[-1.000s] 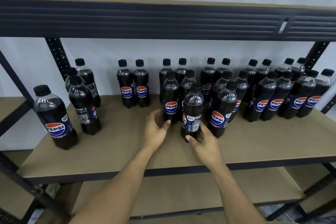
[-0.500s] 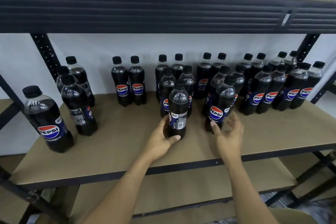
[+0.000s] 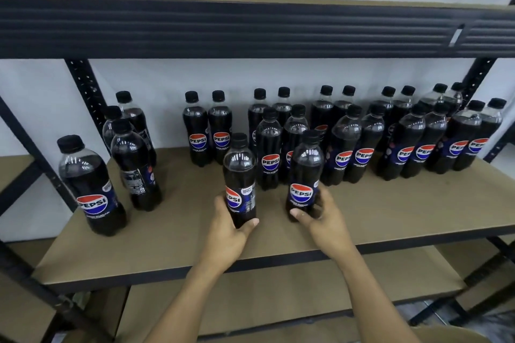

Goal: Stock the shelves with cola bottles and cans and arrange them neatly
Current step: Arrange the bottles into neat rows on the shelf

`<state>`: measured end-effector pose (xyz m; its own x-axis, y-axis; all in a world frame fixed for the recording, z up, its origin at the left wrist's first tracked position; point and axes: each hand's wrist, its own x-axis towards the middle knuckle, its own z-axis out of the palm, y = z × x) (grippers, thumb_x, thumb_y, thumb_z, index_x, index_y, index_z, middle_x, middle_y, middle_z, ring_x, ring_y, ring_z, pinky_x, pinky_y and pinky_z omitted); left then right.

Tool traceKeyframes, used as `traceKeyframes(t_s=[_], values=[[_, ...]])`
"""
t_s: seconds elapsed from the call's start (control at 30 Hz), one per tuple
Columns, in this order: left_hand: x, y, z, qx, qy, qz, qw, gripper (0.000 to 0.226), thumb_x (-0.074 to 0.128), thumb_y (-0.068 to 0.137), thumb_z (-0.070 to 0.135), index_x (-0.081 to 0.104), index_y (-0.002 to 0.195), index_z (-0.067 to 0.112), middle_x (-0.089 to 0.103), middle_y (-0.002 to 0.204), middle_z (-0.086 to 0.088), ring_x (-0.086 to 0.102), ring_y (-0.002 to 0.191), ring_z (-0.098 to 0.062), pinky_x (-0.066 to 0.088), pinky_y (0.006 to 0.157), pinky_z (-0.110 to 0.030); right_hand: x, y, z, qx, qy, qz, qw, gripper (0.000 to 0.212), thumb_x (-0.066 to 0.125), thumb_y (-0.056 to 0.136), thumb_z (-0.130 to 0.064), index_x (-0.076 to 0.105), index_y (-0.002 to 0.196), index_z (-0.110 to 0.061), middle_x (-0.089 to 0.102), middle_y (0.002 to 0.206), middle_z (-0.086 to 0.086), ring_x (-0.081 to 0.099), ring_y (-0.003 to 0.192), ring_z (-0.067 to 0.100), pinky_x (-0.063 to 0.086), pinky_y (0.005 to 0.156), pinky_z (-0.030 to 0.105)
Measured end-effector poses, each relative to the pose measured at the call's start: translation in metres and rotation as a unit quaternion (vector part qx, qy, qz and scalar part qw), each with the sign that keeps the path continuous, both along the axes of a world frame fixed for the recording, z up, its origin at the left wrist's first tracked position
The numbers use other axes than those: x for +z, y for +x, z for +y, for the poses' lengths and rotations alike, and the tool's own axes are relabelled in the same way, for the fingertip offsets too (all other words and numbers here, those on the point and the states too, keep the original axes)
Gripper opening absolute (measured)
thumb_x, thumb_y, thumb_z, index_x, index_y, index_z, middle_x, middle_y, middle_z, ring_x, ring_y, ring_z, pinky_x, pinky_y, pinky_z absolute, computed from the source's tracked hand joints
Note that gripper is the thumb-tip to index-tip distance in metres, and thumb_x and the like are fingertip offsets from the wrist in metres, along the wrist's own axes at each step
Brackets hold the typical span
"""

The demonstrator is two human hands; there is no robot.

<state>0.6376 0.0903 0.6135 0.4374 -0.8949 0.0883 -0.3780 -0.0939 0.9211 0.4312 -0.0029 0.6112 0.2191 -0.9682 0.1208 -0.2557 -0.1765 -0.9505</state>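
Two dark cola bottles with black caps stand upright near the front of the brown shelf board [image 3: 390, 220]. My left hand [image 3: 228, 231] grips the base of the left cola bottle [image 3: 240, 172]. My right hand [image 3: 323, 217] wraps the base of the right cola bottle [image 3: 306, 172], whose label faces me. Behind them, several more bottles stand in paired rows [image 3: 412, 142] along the back wall. A pair of bottles [image 3: 207, 131] stands apart at the back, left of centre.
A loose cluster of bottles [image 3: 133, 159] stands at the shelf's left end, with one large bottle [image 3: 89, 184] nearest the front. A dark metal beam [image 3: 250, 25] of the upper shelf runs overhead. Black uprights [image 3: 83, 86] flank the bay. A lower shelf [image 3: 278, 287] shows below.
My left hand has shifted its bottle leftward, and the label has turned partly toward me. My right hand has closed on the front bottle to the right and drawn it forward, out of its row.
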Motion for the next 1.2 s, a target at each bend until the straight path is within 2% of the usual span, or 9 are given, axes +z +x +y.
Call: traceKeyframes(t_s=[0.07, 0.13, 0.23, 0.37, 0.57, 0.77, 0.93, 1.1, 1.2], values=[[-0.002, 0.017, 0.005, -0.005, 0.009, -0.023, 1.0, 0.064, 0.076, 0.087, 0.031, 0.027, 0.129, 0.033, 0.049, 0.132, 0.012, 0.05, 0.119, -0.006, 0.041, 0.099, -0.024, -0.002, 0.017, 0.008, 0.032, 0.003, -0.002, 0.999, 0.073, 0.084, 0.081, -0.017, 0.042, 0.128, -0.055, 0.063, 0.118, -0.028, 0.06, 0.11, -0.01, 0.048, 0.098, 0.021], [-0.002, 0.033, 0.009, -0.007, 0.02, -0.029, 0.999, 0.062, 0.072, 0.091, 0.03, 0.022, 0.127, 0.036, 0.043, 0.133, 0.008, 0.046, 0.121, -0.007, 0.039, 0.104, -0.027, -0.005, 0.037, 0.014, 0.053, 0.002, -0.008, 0.999, 0.076, 0.082, 0.083, -0.018, 0.039, 0.135, -0.053, 0.062, 0.121, -0.03, 0.06, 0.113, -0.01, 0.048, 0.098, 0.018], [0.002, 0.054, 0.016, -0.021, 0.03, -0.012, 0.999, 0.059, 0.063, 0.097, 0.025, 0.023, 0.14, 0.025, 0.036, 0.138, 0.006, 0.037, 0.129, -0.009, 0.031, 0.113, -0.031, -0.005, 0.066, 0.018, 0.073, -0.002, -0.005, 0.997, 0.082, 0.08, 0.086, -0.021, 0.032, 0.147, -0.047, 0.056, 0.126, -0.032, 0.056, 0.118, -0.01, 0.044, 0.1, 0.014], [0.0, 0.085, 0.031, -0.054, 0.044, -0.077, 0.995, 0.063, 0.059, 0.099, 0.033, 0.022, 0.149, 0.027, 0.03, 0.138, 0.016, 0.021, 0.13, -0.004, 0.021, 0.113, -0.029, -0.002, 0.103, 0.012, 0.094, -0.019, 0.013, 0.995, 0.084, 0.078, 0.088, -0.02, 0.029, 0.151, -0.045, 0.052, 0.128, -0.035, 0.052, 0.121, -0.011, 0.042, 0.106, 0.018], [-0.006, 0.111, 0.043, 0.004, 0.001, -0.056, 0.998, 0.061, 0.072, 0.091, 0.027, 0.029, 0.135, 0.032, 0.039, 0.135, 0.008, 0.032, 0.131, -0.008, 0.03, 0.111, -0.03, 0.001, 0.149, -0.009, 0.093, -0.042, 0.042, 0.994, 0.085, 0.076, 0.089, -0.022, 0.026, 0.154, -0.043, 0.053, 0.144, -0.016, 0.049, 0.134, 0.004, 0.04, 0.116, 0.038], [-0.008, 0.111, 0.041, 0.034, -0.006, -0.002, 0.999, 0.067, 0.078, 0.085, 0.025, 0.032, 0.133, 0.033, 0.048, 0.136, 0.008, 0.047, 0.127, -0.008, 0.041, 0.109, -0.033, 0.001, 0.162, -0.023, 0.074, -0.043, 0.056, 0.995, 0.079, 0.077, 0.088, -0.023, 0.034, 0.153, -0.034, 0.057, 0.14, -0.014, 0.051, 0.132, 0.007, 0.041, 0.115, 0.04], [-0.003, 0.128, 0.042, -0.026, -0.005, 0.103, 0.994, 0.067, 0.074, 0.087, 0.006, 0.041, 0.14, 0.029, 0.057, 0.135, 0.018, 0.053, 0.125, 0.001, 0.04, 0.107, -0.027, -0.008, 0.163, -0.023, 0.039, -0.056, 0.076, 0.995, 0.069, 0.082, 0.08, -0.034, 0.047, 0.14, -0.031, 0.064, 0.13, -0.012, 0.059, 0.122, 0.01, 0.05, 0.106, 0.042], [0.005, 0.135, 0.029, -0.045, -0.008, 0.086, 0.995, 0.059, 0.072, 0.085, -0.005, 0.051, 0.133, 0.022, 0.065, 0.125, 0.013, 0.06, 0.114, 0.008, 0.047, 0.097, -0.013, -0.012, 0.164, -0.027, 0.03, -0.047, 0.054, 0.997, 0.067, 0.084, 0.08, -0.031, 0.051, 0.138, -0.025, 0.065, 0.13, -0.01, 0.059, 0.123, 0.01, 0.05, 0.106, 0.04], [0.004, 0.133, 0.011, -0.019, -0.007, 0.068, 0.998, 0.059, 0.076, 0.084, 0.002, 0.052, 0.134, 0.022, 0.066, 0.124, 0.012, 0.061, 0.113, 0.005, 0.048, 0.098, -0.018, -0.014, 0.164, -0.028, 0.03, -0.05, 0.05, 0.997, 0.067, 0.083, 0.081, -0.03, 0.051, 0.14, -0.025, 0.064, 0.132, -0.009, 0.058, 0.125, 0.01, 0.049, 0.107, 0.039]])
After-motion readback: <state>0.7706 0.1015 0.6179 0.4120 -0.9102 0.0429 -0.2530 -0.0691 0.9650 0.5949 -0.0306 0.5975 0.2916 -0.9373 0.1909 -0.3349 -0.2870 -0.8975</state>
